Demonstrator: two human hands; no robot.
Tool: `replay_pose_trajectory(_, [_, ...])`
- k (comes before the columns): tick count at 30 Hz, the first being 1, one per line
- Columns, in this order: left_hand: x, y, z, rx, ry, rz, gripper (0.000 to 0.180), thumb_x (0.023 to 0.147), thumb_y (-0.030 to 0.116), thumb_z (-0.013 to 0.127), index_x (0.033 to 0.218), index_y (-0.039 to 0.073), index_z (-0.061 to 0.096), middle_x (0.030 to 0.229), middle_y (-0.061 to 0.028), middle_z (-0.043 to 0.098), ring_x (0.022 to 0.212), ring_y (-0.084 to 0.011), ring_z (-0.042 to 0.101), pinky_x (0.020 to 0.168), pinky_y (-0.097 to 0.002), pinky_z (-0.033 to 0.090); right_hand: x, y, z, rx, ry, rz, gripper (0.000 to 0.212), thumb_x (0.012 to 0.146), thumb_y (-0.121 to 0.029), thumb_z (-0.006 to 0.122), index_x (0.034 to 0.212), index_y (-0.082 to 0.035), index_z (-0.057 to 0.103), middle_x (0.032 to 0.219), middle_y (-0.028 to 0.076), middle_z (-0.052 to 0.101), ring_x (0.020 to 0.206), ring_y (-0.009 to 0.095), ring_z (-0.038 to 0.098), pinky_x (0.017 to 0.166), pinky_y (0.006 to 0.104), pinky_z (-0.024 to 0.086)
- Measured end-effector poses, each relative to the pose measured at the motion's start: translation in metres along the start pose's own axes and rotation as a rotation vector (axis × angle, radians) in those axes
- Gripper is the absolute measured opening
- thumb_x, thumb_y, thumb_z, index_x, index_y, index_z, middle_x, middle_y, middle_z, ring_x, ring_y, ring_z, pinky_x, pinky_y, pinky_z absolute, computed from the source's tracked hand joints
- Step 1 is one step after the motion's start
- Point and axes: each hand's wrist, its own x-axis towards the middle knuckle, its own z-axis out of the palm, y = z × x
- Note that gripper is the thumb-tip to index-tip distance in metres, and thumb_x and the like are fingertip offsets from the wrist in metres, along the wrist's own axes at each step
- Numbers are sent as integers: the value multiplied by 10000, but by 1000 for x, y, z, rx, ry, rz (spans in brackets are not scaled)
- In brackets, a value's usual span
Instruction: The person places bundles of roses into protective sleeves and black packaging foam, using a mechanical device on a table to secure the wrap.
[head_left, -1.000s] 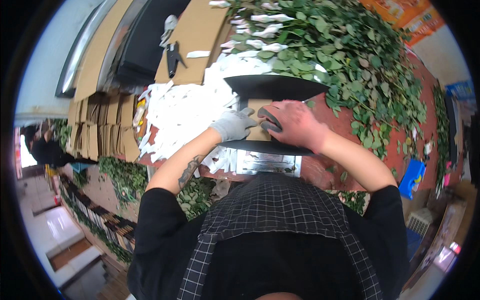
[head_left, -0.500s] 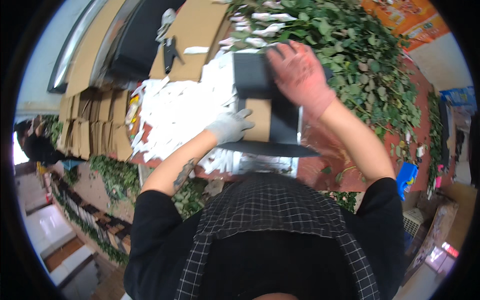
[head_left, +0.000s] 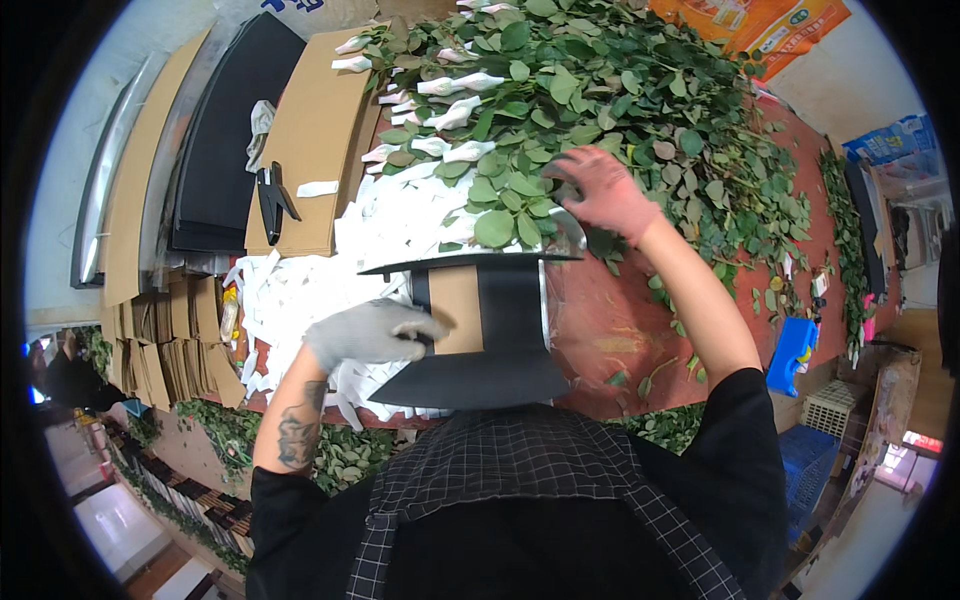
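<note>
On the red table before me stands a black sheet packaging piece [head_left: 512, 305] with a brown cardboard panel [head_left: 455, 308] in its middle. Its near flap [head_left: 475, 380] and its far edge rise up. My left hand [head_left: 370, 332], in a grey glove, is at the left edge of this piece with its fingers stretched out. My right hand [head_left: 600, 195], in a pink-red glove, hovers over leafy stems [head_left: 640, 130] beyond the packaging's far right corner. Its thumb and fingers are apart, and nothing shows between them. Stems with white-sleeved flower heads [head_left: 450, 115] lie nearby.
White paper sleeves [head_left: 290, 310] are heaped at left. A black stapler [head_left: 272, 205] rests on stacked brown cardboard [head_left: 310, 130]. Black sheets [head_left: 240, 130] lean farther left, above folded cardboard pieces [head_left: 170, 340]. A blue object [head_left: 792, 355] is on the table's right side.
My right hand has left the black packaging's ribbed far part and is now over the leaves. The far part now stands edge-on, and the near flap faces up more. My left hand slid to the packaging's edge.
</note>
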Motion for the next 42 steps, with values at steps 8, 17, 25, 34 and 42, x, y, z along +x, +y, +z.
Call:
replay_pose_trajectory(8, [-64, 12, -110, -719, 183, 440, 491, 783, 400, 676, 718, -85, 641, 541, -119, 603, 400, -146, 550, 370, -236, 410, 22, 14, 45, -231, -263, -149, 221, 808, -161, 477, 1008, -146, 570, 937, 60, 580, 968, 235, 552, 889, 376, 389])
replay_pose_trajectory(17, [109, -16, -175, -23, 438, 155, 415, 925, 290, 497, 1235, 15, 506, 1195, -92, 534, 1082, -162, 521, 847, -285, 471, 25, 60, -56, -127, 828, 249, 412, 731, -101, 684, 1118, -16, 570, 1044, 149, 593, 978, 299, 575, 907, 361, 432])
replay_pose_trajectory(25, [170, -31, -202, 552, 1060, 176, 501, 737, 332, 621, 1174, 103, 534, 1069, -184, 569, 1021, -343, 555, 878, -424, 435, -47, 121, -180, 705, 1425, 323, 366, 856, -83, 553, 1207, 14, 512, 1134, 109, 579, 940, 206, 581, 854, 343, 466])
replay_pose_trajectory(34, [232, -61, -195, 282, 656, -117, 609, 725, 393, 619, 1229, 68, 513, 1131, -227, 583, 1040, -358, 569, 910, -388, 441, -334, 195, -464, -1346, 347, 1600, 442, 886, -467, 458, 1210, -189, 570, 1166, 114, 604, 1057, 305, 576, 859, 396, 467])
replay_pose_trajectory(42, [182, -5, -278, -144, 513, 141, 287, 836, 207, 620, 1031, 0, 586, 762, 12, 563, 643, -67, 520, 566, -221, 434, -343, 237, -537, -1463, 545, 545, 387, 894, -310, 526, 1205, -85, 574, 1173, 120, 607, 1061, 226, 585, 891, 320, 449])
